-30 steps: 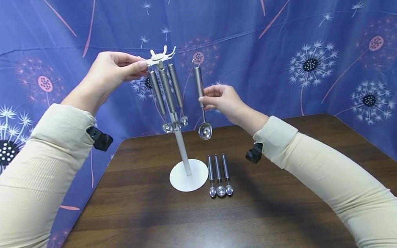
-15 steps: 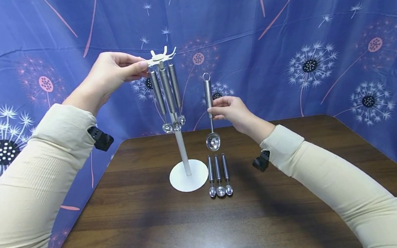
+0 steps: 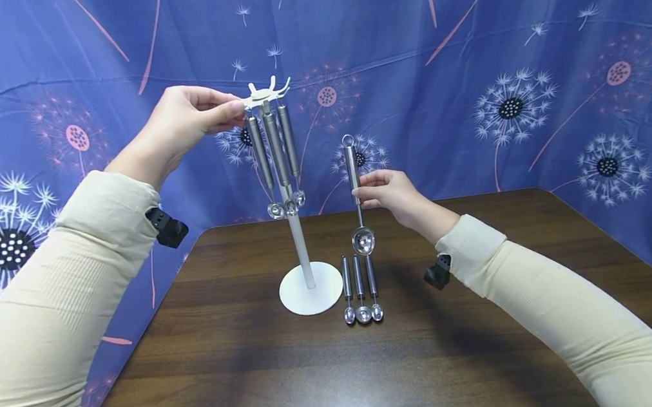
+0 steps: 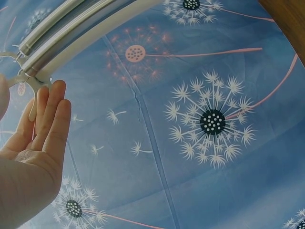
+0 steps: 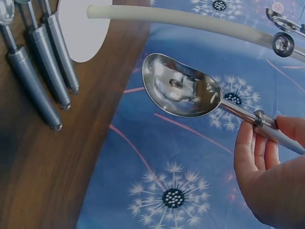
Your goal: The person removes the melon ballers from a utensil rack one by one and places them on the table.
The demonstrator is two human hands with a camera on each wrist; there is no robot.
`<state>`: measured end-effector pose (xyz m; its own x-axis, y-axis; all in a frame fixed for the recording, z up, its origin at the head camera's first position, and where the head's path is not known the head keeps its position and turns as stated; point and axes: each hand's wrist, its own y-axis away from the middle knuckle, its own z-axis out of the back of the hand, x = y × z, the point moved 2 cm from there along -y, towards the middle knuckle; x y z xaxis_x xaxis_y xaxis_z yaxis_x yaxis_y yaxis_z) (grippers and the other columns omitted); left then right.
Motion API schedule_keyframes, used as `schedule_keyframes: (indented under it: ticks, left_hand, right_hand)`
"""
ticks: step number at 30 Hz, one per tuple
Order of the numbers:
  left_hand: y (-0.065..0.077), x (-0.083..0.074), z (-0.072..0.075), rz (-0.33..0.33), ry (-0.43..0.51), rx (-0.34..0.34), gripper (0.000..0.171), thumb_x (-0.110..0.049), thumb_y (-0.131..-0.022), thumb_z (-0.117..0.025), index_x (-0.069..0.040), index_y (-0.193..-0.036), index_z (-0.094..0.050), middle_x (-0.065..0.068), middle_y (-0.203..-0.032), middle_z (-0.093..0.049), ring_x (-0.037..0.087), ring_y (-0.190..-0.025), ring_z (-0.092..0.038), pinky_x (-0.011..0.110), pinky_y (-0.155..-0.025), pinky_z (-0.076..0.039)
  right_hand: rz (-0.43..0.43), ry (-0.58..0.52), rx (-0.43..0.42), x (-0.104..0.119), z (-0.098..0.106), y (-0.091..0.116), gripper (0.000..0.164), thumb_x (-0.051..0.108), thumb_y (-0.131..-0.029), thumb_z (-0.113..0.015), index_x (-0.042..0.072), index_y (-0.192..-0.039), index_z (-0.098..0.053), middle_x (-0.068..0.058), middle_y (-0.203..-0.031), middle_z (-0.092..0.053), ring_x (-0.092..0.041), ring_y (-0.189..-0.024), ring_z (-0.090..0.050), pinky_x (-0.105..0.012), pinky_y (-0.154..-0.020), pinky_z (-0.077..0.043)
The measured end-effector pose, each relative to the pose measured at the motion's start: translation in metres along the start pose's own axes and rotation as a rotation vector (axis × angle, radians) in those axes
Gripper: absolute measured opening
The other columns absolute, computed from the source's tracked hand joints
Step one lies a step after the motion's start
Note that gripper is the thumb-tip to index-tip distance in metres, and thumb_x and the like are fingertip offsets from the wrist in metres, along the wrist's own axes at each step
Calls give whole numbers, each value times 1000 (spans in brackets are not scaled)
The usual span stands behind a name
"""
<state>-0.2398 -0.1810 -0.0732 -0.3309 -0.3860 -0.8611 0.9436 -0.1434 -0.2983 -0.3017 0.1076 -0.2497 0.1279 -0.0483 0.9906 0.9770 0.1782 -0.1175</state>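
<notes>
My right hand pinches the metal handle of an ice cream scoop, held upright with its bowl down and a ring at the top. It is above the table, to the right of a white utensil stand. My left hand pinches an arm of the stand's hooked top. Several slim metal scoops hang from those hooks with their small bowls down. In the left wrist view the hooked top lies between thumb and fingers.
Three small metal scoops lie side by side on the brown wooden table, right of the stand's round white base. A blue dandelion-print cloth hangs behind.
The right hand has moved down and to the right with the ice cream scoop, away from the stand. A hanging scoop has swung slightly left. The left hand stays on the stand top.
</notes>
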Motion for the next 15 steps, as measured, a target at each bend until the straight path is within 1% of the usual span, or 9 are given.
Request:
schedule_keyframes:
  ticks: [2, 5, 10, 15]
  left_hand:
    - [0, 0, 0, -3, -5, 1, 20, -24, -83, -77, -13, -100, -75, -5, -80, -75, 4, -78, -71, 14, -76, -56]
    - [-1, 0, 0, -6, -11, 0, 22, -24, -84, -76, -12, -102, -74, -5, -81, -75, 4, -78, -71, 13, -76, -56]
    - [-2, 0, 1, 0, -16, -1, 23, -25, -84, -76, -12, -103, -74, -6, -80, -75, 4, -78, -71, 13, -75, -56]
    - [-2, 0, 0, 4, -17, 1, 24, -25, -83, -76, -12, -102, -74, -5, -81, -75, 4, -78, -71, 13, -76, -57]
  right_hand:
    - [-10, 14, -4, -4, 2, 0, 24, 4, -88, -68, -2, -109, -58, 2, -89, -64, -8, -80, -67, -29, -86, -60]
    - [-29, 30, -16, -9, 6, -1, 26, 5, -89, -68, -3, -111, -58, 2, -90, -63, -7, -79, -66, -28, -85, -59]
    - [-44, 40, -31, -15, 11, -1, 29, 4, -89, -68, -6, -113, -57, 1, -91, -62, -6, -77, -66, -30, -89, -58]
    - [-86, 48, -34, -22, 14, 1, 36, 4, -89, -68, -8, -120, -54, -1, -95, -61, -8, -76, -67, -34, -91, -58]
